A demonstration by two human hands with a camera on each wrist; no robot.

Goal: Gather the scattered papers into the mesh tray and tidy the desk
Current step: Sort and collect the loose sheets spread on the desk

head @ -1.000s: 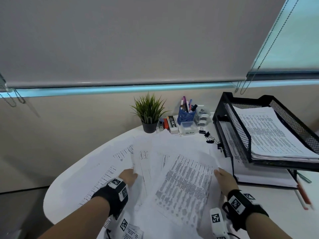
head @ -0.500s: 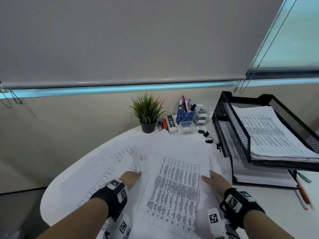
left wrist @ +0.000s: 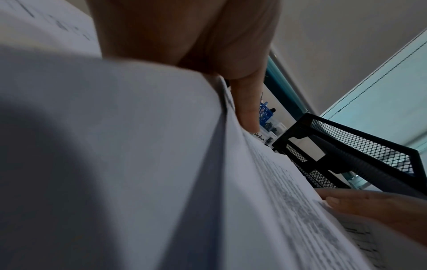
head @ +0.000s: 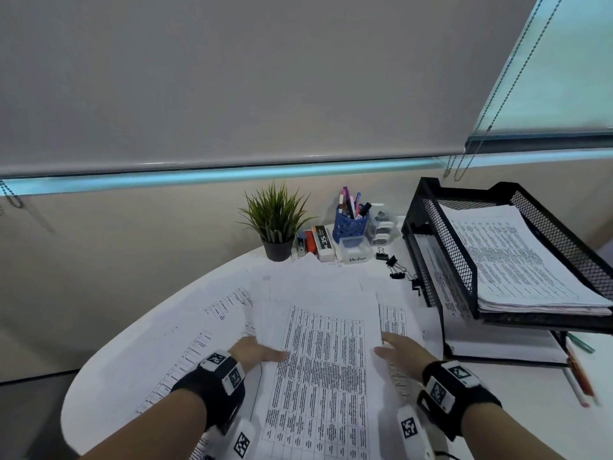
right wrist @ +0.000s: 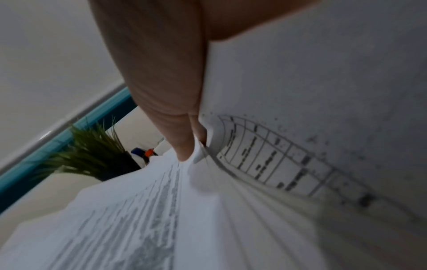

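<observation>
A sheaf of printed papers (head: 325,360) lies in front of me on the white desk, over other scattered sheets (head: 225,307). My left hand (head: 262,351) grips its left edge, thumb on top and fingers hidden beneath. My right hand (head: 394,348) grips the right edge the same way. In the left wrist view the thumb (left wrist: 247,109) presses on the papers (left wrist: 138,164). In the right wrist view the thumb (right wrist: 166,109) pinches curled sheets (right wrist: 300,91). The black mesh tray (head: 441,247) stands at the right, a paper pile in its top tier.
Along the wall stand a potted plant (head: 277,224), small boxes (head: 323,242) and a blue pen cup (head: 351,224). Binder clips (head: 394,263) lie beside the tray. Pens (head: 578,376) lie right of the tray's lower tier. The desk's curved edge (head: 99,366) is at the left.
The printed sheaf has turned from slanted to square and slid toward me. Both hands have closed in on its side edges.
</observation>
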